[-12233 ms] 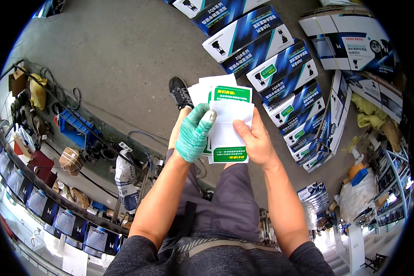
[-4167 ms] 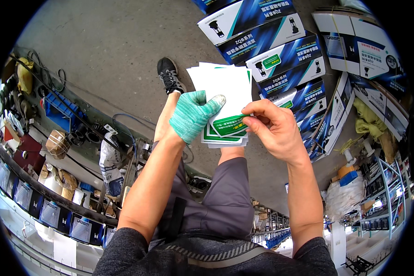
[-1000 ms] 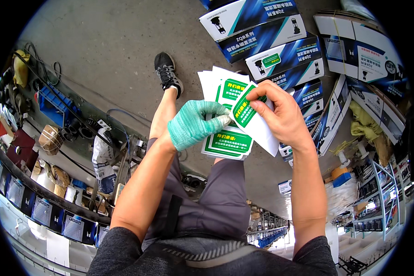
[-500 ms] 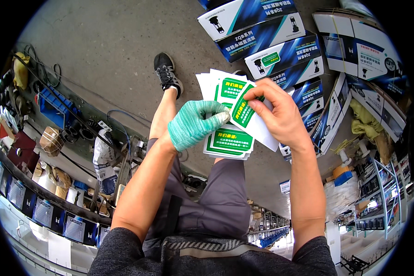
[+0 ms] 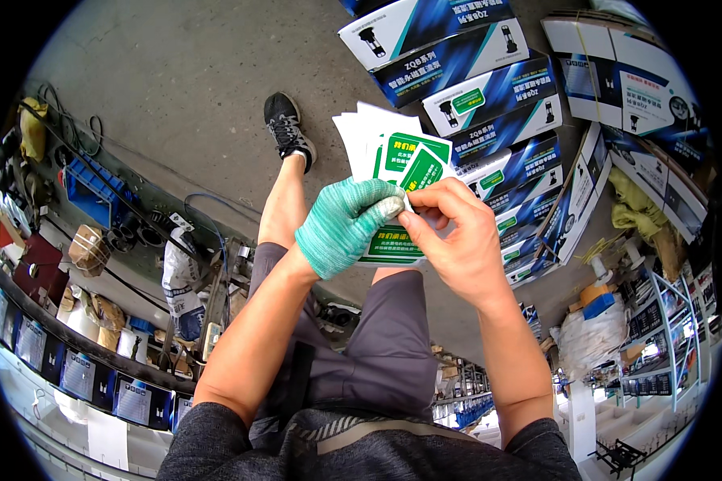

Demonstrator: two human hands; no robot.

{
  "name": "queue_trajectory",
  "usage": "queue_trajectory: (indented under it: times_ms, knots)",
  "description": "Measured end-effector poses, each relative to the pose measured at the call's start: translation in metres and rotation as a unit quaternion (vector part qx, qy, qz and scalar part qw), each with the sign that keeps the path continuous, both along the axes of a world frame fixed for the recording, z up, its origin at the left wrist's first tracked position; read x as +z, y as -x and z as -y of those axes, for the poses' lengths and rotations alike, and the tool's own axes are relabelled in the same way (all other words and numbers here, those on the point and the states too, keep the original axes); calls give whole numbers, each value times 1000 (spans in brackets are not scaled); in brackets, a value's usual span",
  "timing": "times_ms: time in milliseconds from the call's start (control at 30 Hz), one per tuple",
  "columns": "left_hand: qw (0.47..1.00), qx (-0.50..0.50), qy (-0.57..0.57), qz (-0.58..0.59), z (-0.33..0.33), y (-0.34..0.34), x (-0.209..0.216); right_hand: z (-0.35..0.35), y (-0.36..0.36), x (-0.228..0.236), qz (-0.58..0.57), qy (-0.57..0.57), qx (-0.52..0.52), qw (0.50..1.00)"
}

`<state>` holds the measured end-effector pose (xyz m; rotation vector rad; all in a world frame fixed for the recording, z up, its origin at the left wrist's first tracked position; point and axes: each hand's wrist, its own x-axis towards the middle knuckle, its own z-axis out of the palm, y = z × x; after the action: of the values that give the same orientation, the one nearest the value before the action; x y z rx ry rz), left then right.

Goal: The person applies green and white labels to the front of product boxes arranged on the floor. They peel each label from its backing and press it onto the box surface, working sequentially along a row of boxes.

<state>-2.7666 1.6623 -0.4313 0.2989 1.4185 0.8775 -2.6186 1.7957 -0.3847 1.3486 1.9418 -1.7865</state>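
My left hand (image 5: pixel 343 226), in a green knitted glove, is closed on a fanned stack of green-and-white stickers (image 5: pixel 391 152) with white backing sheets (image 5: pixel 377 122). Thumb and fingers pinch the stack at its middle. On top lies one tilted sticker (image 5: pixel 425 170). My bare right hand (image 5: pixel 460 240) has thumb and forefinger pinched at that sticker's lower edge, right against the gloved thumb. Its other fingers are curled. Exactly what lies between the bare fingertips is partly hidden.
Blue-and-white cartons (image 5: pixel 457 60) stand in a row ahead to the right, several bearing a green sticker (image 5: pixel 468 100). More cartons (image 5: pixel 630 88) are stacked at far right. Left are a blue crate (image 5: pixel 96 191), cables and a cluttered bench. My shoe (image 5: pixel 289 132) rests on the concrete floor.
My right hand has moved down and left, from the top sticker's upper end to its lower edge beside the left thumb. The row of stickered cartons now shows more fully.
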Motion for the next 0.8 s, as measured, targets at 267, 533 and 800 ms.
queue_trajectory:
  times_ms: [267, 533, 800]
  knots:
    - [995, 5, -30, -96, 0, -16, -1, 6, 1, -5, -32, -6, -57, 998]
    - [992, -25, -46, -119, -2, -14, -4, -3, 0, -6, 29, 56, -83, 995]
    - [989, 65, 101, -87, 25, -7, -40, -12, -22, -36, -10, 255, -344, 904]
